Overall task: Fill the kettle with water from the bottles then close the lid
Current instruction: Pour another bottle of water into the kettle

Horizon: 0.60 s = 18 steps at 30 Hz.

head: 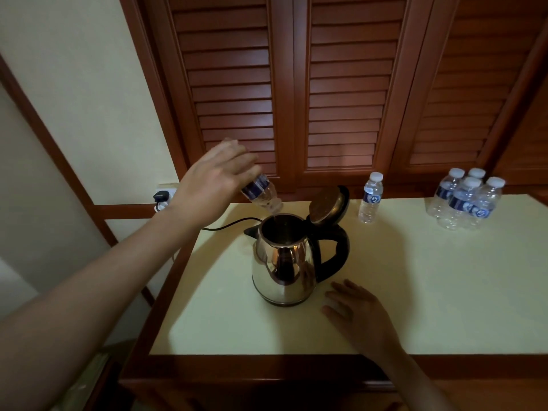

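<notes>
place: hotel-style room | cues: louvred wooden doors (341,93); electric kettle (284,259) on cream-topped table (415,292); small water bottles (465,200); wall socket (166,192)

A pale yellow bench (415,292) with a brown wood edge stands before brown wood doors (347,84) with many thin slats. On the cream wall (74,69) to the left, a dark plug (161,197) sits in a white socket (169,186)

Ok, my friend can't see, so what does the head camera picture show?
A left hand tips a water bottle over an open steel kettle on a table. The right hand lies open beside it; spare capped bottles stand behind.
</notes>
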### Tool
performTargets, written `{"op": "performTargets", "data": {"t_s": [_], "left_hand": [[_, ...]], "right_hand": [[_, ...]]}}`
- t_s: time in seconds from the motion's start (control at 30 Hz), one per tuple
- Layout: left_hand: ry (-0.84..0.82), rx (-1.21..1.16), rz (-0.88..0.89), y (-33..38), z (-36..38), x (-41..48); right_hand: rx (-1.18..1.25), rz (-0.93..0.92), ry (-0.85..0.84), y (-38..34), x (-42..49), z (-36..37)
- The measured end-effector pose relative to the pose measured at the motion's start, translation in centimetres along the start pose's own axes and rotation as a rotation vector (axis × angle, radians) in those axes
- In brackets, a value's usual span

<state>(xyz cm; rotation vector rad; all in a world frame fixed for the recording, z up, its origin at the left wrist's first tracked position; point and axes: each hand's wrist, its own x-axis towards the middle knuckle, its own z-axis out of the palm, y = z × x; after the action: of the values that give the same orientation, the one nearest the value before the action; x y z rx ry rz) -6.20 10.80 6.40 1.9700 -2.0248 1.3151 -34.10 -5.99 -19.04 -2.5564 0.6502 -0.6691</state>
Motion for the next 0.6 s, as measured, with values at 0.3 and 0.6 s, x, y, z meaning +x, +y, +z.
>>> {"op": "performTargets", "data": {"t_s": [0.3,0.6], "left_hand": [[0.058,0.021,0.006,0.5,-0.6,1.5],[0.04,-0.241,-0.431,4.3,1.5,-3.0]], "right_hand": [[0.012,0.011,-0.013,-0.7,0.0,-0.6],[0.025,0.013,0.014,-1.2,0.0,-1.0]]}}
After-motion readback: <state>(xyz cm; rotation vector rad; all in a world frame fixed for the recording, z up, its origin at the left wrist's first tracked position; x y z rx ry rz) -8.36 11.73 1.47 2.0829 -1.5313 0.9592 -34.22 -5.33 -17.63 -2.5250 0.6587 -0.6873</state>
